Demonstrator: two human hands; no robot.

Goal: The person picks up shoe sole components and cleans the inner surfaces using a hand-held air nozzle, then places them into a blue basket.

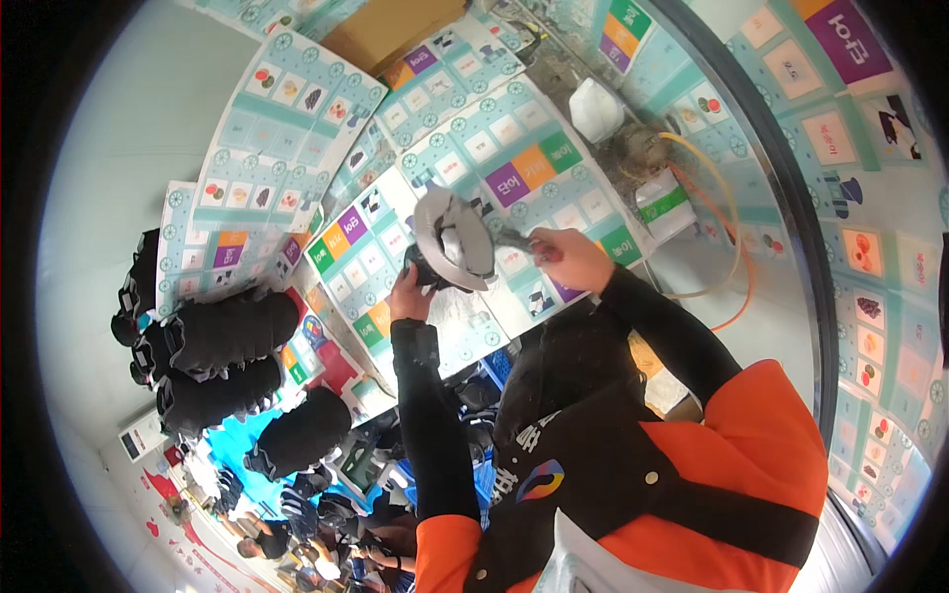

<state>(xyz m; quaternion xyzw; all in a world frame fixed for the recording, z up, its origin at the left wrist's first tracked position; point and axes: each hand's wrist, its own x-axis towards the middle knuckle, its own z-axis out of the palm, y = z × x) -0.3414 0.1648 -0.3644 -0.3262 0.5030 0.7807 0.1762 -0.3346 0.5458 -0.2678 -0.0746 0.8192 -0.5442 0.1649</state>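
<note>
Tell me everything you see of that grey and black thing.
The grey and black thing is rounded and hollow-looking, with a curved pale grey rim, a lighter patch within and a black part at the lower left. It looks like fabric, but blur hides detail. It is held tilted over the patterned table, its black part in the left hand. Whether the nearby tool touches it is unclear.

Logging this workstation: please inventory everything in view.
Oval-rimmed piece: one, grey and black, centre
Brush-like tool: one, dark, reddish handle, centre
Printed sheets: several, teal and white, centre, left, right
Stacked pieces: several stacks, black, left
Cardboard: one, brown, top
Hose: one, yellow, right
Cord: one, orange, right
Co-worker: at least one, black top, lower left
Apron: one, black, lower centre
Shirt: one, orange, lower right
Left hand: one, black-sleeved, holding piece
Right hand: one, black-sleeved, holding tool
</note>
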